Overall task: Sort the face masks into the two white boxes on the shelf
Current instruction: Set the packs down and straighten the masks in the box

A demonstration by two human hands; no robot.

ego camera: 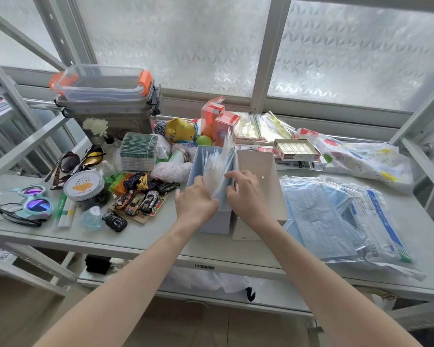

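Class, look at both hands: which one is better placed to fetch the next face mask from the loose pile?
Probably the right hand: the blue face masks lie on its side, past the right box. The left hand would have to cross both boxes.

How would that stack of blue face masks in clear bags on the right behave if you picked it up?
The stack of bagged blue masks would probably flop and sag, being thin pleated sheets. It likely feels light. The glossy plastic bags look slippery, so the loosely overlapped packs may slide apart.
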